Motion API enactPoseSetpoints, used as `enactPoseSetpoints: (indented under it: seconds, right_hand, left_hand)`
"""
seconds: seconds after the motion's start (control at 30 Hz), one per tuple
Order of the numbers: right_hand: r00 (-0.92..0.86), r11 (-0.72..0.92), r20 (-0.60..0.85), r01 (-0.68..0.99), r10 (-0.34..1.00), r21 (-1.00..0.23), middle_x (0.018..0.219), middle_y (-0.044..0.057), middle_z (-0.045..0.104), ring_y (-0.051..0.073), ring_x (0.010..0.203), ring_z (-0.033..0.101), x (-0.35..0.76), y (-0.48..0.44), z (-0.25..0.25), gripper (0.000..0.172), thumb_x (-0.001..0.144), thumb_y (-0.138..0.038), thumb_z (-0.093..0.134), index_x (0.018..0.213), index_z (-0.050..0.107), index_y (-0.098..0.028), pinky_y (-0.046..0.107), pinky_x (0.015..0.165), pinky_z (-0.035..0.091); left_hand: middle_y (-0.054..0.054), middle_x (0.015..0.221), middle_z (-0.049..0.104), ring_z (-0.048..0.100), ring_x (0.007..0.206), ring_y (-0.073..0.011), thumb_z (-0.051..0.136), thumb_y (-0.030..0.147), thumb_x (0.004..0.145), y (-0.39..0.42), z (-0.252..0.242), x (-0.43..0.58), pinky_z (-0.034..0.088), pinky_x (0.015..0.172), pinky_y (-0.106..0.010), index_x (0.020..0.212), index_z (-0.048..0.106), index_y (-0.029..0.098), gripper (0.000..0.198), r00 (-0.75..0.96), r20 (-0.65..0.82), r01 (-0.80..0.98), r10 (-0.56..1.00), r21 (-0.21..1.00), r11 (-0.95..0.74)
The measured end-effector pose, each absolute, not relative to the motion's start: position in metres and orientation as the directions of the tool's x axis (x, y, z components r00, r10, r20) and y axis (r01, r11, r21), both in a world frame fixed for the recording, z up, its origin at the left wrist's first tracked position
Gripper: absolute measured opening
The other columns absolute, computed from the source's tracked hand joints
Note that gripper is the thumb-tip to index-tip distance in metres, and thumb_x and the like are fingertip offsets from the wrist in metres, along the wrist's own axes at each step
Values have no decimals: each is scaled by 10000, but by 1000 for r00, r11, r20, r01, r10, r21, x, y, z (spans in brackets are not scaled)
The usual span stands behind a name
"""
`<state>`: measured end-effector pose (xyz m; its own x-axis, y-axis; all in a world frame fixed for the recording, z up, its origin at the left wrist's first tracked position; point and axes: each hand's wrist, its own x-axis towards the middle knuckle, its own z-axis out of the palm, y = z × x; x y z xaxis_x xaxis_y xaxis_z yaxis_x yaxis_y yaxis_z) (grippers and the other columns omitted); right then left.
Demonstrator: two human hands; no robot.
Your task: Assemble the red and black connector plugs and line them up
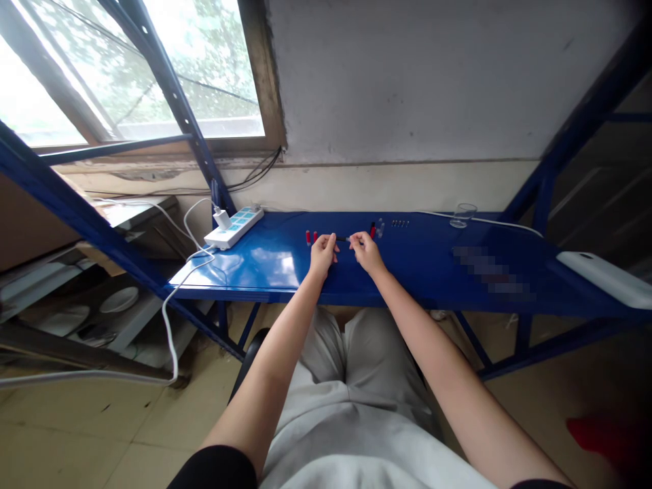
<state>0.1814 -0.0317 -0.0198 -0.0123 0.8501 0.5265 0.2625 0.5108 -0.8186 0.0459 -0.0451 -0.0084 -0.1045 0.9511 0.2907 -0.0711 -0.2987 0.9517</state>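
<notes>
A pale wall (407,88) is fronted by a blue table (407,278), with fine handwork being done above it.
A white power strip (235,228) is set at the left; over the table's middle, a slim dark piece (341,238) is pinched at one end by the left hand (322,256) and at the other by the right hand (367,253). Both ends would best be kept in line, pressure light, and the red pieces (308,238) and metal pins (400,223) left undisturbed.

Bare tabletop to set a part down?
Blue table: left patch, between power strip and left hand; right patch, between right hand and pixelated area. Crowded: middle, dark rod between hands, red pieces beside left, clear pieces and small pins behind right.
</notes>
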Motion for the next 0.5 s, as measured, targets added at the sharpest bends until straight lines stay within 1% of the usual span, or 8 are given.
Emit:
enactPoseSetpoints:
  seconds: [0.1,0.17,0.37,0.5]
  right_hand:
    - [-19,527,551,322,834,-786,572,-5,505,118,517,463,183,-33,-19,410,819,-592,400,698,476,-208,243,523,374]
    - [-23,550,578,344,815,-761,565,-4,500,121,518,459,184,-33,-19,410,816,-589,411,679,477,-208,248,530,370]
    - [-15,560,595,358,804,-748,659,8,546,114,520,468,184,-31,-20,384,803,-585,434,768,484,-206,251,537,380]
    - [-37,571,586,285,809,-770,713,10,552,107,529,491,182,-31,-19,372,781,-573,481,830,472,-204,250,542,402]
  left_hand:
    - [48,583,527,413,331,-23,521,514,779,-46,-8,46,274,327,-159,767,504,167,348,-92,297,-68,950,950,-304]
    - [48,579,527,414,334,-23,524,513,777,-46,-7,46,282,335,-158,762,509,166,348,-94,294,-66,951,951,-301]
    - [45,582,533,409,335,-20,531,518,769,-47,-6,46,285,338,-156,760,514,165,354,-119,287,-60,951,953,-295]
    - [51,569,526,403,325,-24,531,511,772,-46,-7,46,281,330,-159,786,512,166,346,-123,293,-77,948,950,-303]
